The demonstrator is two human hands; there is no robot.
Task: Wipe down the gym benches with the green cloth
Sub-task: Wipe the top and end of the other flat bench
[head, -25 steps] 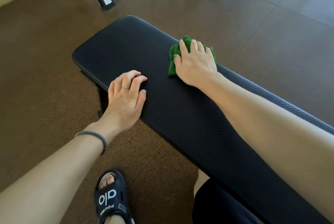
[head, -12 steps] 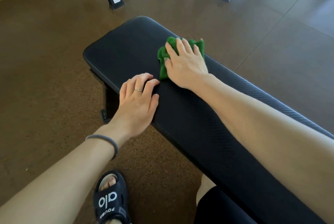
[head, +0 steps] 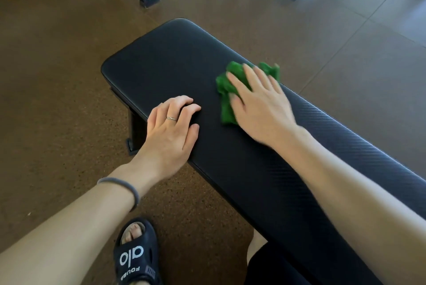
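the right hand lies flat on the cloth, fingers straight and spread, pressing it to the bench. the cloth sits bunched under the palm by the far long edge of the pad, partway back from the rounded end. against the frames a second and half a second back, the hand and cloth went in toward the middle of the pad and have now come back out to the far edge; the hand is blurred, so the stroke looks to be in motion. the left hand rests on the near long edge with its fingers loosely curled on the pad, holding nothing, and it has kept about the same spot, bracing. this reads as side-to-side passes across the width, so this stretch of the pad is being covered. the rounded end beyond the cloth and the long part toward the person seem yet to be wiped, and any other benches too.
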